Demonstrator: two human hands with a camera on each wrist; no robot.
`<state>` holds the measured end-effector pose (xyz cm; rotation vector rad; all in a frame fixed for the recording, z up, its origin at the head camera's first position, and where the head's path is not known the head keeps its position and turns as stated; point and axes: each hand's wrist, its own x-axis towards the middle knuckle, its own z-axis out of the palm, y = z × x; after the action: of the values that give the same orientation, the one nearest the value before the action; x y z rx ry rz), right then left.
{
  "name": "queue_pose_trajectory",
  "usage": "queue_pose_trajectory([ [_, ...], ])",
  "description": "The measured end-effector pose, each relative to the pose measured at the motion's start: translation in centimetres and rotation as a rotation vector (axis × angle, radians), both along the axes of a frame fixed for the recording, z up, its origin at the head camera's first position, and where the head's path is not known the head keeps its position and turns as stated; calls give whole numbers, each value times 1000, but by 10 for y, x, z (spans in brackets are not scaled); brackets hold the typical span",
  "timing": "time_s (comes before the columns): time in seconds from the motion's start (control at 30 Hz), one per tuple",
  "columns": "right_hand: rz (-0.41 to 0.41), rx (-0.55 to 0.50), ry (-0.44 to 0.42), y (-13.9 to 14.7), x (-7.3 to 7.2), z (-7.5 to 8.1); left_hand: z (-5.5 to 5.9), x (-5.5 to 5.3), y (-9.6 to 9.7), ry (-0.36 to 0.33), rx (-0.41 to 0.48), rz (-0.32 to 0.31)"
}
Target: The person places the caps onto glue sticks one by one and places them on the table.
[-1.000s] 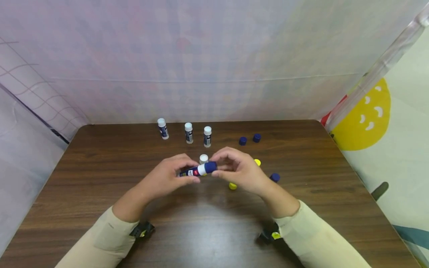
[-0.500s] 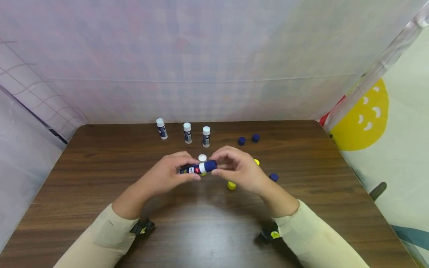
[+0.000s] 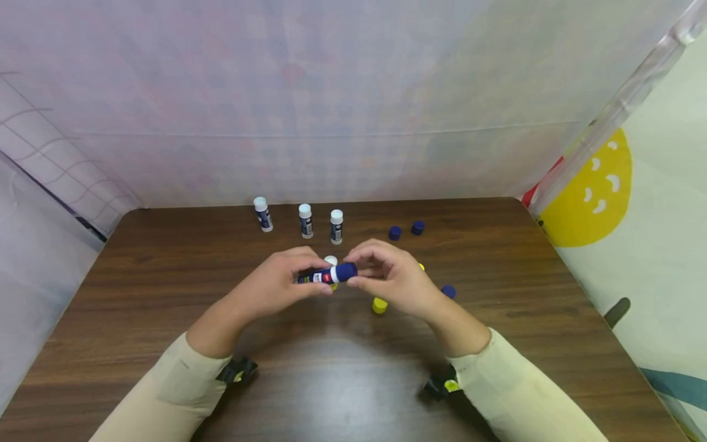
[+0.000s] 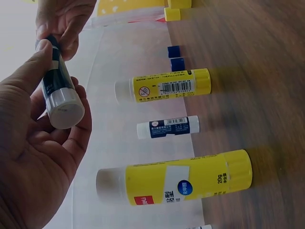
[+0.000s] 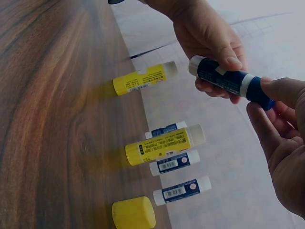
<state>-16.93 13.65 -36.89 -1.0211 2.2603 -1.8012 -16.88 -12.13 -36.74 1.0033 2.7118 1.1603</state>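
Note:
My left hand (image 3: 276, 277) grips a dark blue glue stick (image 3: 317, 277) by its body, tilted in the air above the table. With thumb and fingers, my right hand (image 3: 394, 279) pinches the blue cap (image 3: 347, 271) at the stick's right end. A white band shows between label and cap in the head view. In the left wrist view the glue stick's pale base (image 4: 66, 109) faces the camera. Close below the hands stand yellow glue sticks (image 4: 174, 183) with pale tops; in the head view the hands largely hide them.
Several blue-and-white glue sticks (image 3: 337, 227) stand in a row toward the table's back edge. Loose blue caps (image 3: 394, 233) lie at the back right, another blue cap (image 3: 448, 291) beside my right wrist. A yellow cap (image 3: 379, 306) lies below my right hand. A pale curtain (image 3: 309, 110) hangs behind.
The white band beside the blue cap shows narrower than before, and the cap is closer to the label. Both hands keep nearly the same place; the head view has shifted slightly.

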Motion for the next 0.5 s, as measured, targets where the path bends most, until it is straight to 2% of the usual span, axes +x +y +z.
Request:
queue_pose_trajectory([
  [0.5, -12, 28, -10, -1, 0, -2, -2, -3, 4, -2, -4, -6],
])
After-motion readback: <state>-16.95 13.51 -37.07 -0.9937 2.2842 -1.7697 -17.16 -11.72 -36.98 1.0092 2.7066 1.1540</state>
